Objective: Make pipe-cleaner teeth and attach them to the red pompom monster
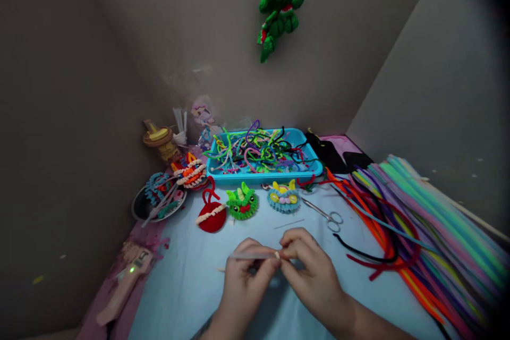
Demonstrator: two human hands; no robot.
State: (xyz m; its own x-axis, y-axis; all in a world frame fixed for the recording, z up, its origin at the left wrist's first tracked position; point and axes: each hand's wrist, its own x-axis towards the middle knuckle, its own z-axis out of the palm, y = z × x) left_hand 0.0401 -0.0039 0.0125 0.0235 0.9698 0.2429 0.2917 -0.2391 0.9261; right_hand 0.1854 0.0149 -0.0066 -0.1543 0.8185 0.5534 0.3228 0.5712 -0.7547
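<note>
My left hand (249,273) is closed in a pinch around a pale translucent flat strip (251,256). At the strip's right end, a small cream-white piece (278,255), looking like pipe cleaner, sits between the fingertips of both hands. My right hand (308,263) pinches that piece from the right. A thin cream end (220,269) pokes out left of my left hand. Beyond the hands lie a red round pipe-cleaner ornament (213,218) with a cream band, a green creature face (242,203) and a blue-and-yellow creature face (283,196).
Scissors (329,218) and a thin needle-like rod (289,224) lie ahead. A blue tray (263,176) of pipe-cleaner scraps stands at the back. Bundled pipe cleaners (438,223) cover the right. A metal bowl (137,207) and a pink glue gun (125,287) with a green light are left.
</note>
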